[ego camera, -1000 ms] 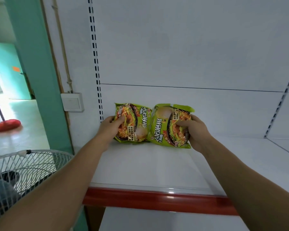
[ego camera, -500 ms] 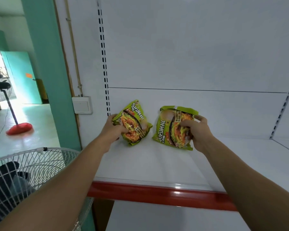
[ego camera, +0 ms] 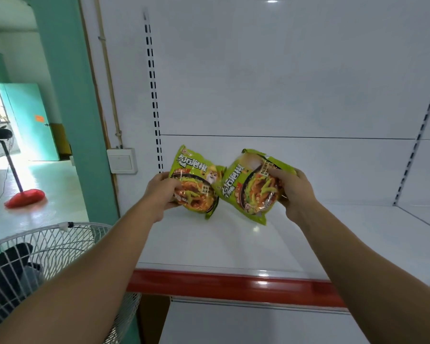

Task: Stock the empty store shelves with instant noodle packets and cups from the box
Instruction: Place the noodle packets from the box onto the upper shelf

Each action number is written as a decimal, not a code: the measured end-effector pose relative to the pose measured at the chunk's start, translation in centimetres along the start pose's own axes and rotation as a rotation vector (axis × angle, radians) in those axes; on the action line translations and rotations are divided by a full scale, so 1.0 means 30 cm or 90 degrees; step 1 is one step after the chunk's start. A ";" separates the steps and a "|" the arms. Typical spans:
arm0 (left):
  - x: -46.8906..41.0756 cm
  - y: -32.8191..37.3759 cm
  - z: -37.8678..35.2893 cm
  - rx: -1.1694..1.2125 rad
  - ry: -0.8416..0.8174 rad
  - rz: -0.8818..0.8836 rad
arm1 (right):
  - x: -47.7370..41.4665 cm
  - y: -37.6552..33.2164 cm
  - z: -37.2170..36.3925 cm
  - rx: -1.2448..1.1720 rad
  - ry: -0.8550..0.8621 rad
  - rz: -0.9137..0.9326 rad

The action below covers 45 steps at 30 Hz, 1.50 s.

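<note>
Two green instant noodle packets are held over the white shelf (ego camera: 233, 244) near its back left. My left hand (ego camera: 163, 192) grips the left packet (ego camera: 196, 184) at its left edge, tilted with its top leaning left. My right hand (ego camera: 292, 189) grips the right packet (ego camera: 251, 187) at its right side, tilted with its lower corner close to the shelf surface. The two packets touch or overlap at their inner edges. The box is not in view.
The shelf has a red front edge (ego camera: 233, 285) and a white back panel (ego camera: 283, 83) with slotted uprights. A white wire fan guard (ego camera: 42, 247) stands at lower left beside a green pillar (ego camera: 70, 108). A wall switch (ego camera: 122, 161) sits left of the shelf.
Both packets have come up off the back of the shelf and towards me. They were apart half a second ago and now meet at their inner edges, both tilted.
</note>
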State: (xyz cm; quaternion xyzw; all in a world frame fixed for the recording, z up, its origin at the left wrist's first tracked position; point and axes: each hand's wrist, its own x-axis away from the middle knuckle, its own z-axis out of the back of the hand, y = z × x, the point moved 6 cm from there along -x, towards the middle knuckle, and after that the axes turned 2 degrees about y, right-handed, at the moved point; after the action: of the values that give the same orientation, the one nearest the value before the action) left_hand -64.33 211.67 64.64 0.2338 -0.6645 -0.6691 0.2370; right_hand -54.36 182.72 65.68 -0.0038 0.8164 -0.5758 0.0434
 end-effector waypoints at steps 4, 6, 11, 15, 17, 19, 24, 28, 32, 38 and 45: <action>0.023 -0.041 -0.020 0.121 -0.025 0.072 | 0.006 0.003 -0.036 -0.098 -0.055 -0.037; 0.035 -0.055 -0.042 0.125 -0.061 0.093 | 0.013 0.009 -0.054 -0.149 -0.062 -0.060; 0.035 -0.080 -0.073 0.018 -0.078 0.064 | 0.036 0.047 -0.085 -0.167 -0.042 -0.088; -0.003 -0.064 -0.032 -0.090 -0.036 -0.011 | 0.009 0.075 -0.033 -0.165 -0.002 -0.064; -0.021 -0.067 -0.009 -0.088 -0.013 -0.023 | -0.004 0.079 0.001 -0.162 0.020 -0.039; -0.035 -0.075 0.007 -0.094 0.010 -0.035 | -0.016 0.083 0.034 -0.004 0.046 0.002; -0.072 -0.110 0.011 -0.144 0.044 -0.052 | -0.059 0.142 0.085 0.453 0.058 -0.011; -0.071 -0.079 0.009 -0.296 0.102 -0.106 | -0.070 0.132 0.077 0.595 0.065 0.023; -0.073 -0.047 -0.003 -0.375 0.099 -0.135 | -0.082 0.112 0.069 0.631 0.076 0.029; -0.065 -0.020 -0.007 -0.384 0.097 -0.136 | -0.072 0.089 0.072 0.599 0.068 0.019; 0.032 0.015 0.018 -0.427 0.131 -0.208 | -0.026 0.016 0.119 0.653 0.070 0.052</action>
State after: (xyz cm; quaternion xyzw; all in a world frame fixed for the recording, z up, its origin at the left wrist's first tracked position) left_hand -65.41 211.50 65.11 0.3121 -0.3351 -0.8514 0.2558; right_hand -53.29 179.56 64.07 0.0803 0.4296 -0.8992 0.0195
